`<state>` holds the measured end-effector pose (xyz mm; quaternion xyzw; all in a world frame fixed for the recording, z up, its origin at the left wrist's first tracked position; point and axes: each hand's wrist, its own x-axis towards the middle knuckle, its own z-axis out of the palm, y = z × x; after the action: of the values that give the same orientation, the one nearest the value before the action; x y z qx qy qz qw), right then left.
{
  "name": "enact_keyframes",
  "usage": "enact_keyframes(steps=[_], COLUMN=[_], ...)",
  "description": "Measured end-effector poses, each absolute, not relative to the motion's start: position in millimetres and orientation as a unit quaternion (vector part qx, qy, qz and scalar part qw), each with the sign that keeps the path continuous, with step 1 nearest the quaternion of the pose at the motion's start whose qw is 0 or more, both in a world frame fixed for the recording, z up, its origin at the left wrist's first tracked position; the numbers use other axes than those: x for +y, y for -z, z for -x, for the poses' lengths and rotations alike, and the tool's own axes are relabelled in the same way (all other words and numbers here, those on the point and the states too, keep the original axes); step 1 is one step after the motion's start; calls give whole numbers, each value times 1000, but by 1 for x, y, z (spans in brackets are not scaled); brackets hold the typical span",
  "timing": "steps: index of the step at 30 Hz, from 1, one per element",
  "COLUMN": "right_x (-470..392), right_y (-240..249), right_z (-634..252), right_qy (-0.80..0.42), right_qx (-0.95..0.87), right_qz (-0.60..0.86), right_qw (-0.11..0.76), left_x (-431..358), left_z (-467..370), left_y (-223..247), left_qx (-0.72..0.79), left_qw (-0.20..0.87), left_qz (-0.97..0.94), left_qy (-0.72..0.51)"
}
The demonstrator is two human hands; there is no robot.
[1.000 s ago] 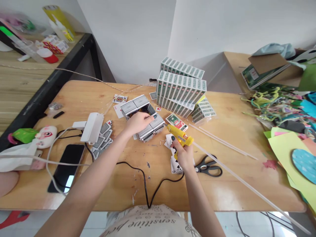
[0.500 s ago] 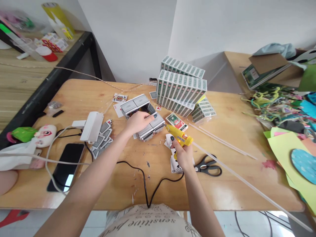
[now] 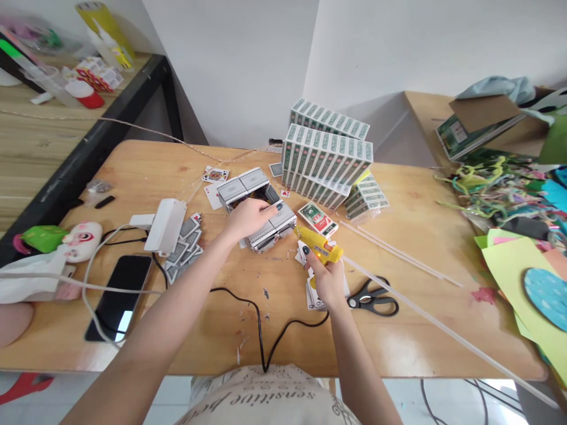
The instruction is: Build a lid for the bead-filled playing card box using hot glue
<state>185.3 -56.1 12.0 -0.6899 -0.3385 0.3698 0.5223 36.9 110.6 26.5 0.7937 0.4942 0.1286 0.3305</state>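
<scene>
Standing: a grey-backed, hollow, box-like frame of playing cards (image 3: 241, 188) sits about midway along the brown wooden tabletop (image 3: 434, 348), towards its far edge.
Steadying: the left hand (image 3: 250, 221) is clamped over the frame's near wall, thumb along the top, other fingers hidden in the hollow; it seems to keep a light, loose-looking build from sliding.
Gun grip: the right hand (image 3: 328, 280), well apart from the left, is wrapped round a yellow plastic glue gun (image 3: 318, 244), presumably to leave the nozzle free beside the cards. I can't see its trigger finger.
Aim: the nozzle points left and slightly towards the far edge, just beside the frame's right-hand corner; I can't tell if they touch.
Long axes: the gun's barrel slants from that corner back towards the tabletop's near right corner, and a long, translucent glue stick (image 3: 443, 326) trails the same way, past the near edge. The frame's walls slant from left to far right.
Beside the wrist: black-handled scissors (image 3: 374, 297) lie within reach, blades leftwards.
</scene>
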Motion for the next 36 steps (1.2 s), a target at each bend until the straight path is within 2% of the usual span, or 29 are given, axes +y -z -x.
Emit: enact_keyframes(steps=[36], right_x=[-57], right_y=[-16], right_z=[-180], right_qy=[-379], right_qx=[-333], right_qz=[693], right_qw=[516], left_x=[115], left_z=[-36], left_y=[-16], left_qx=[482], left_qw=[353], left_qz=[-789], left_qy=[-144])
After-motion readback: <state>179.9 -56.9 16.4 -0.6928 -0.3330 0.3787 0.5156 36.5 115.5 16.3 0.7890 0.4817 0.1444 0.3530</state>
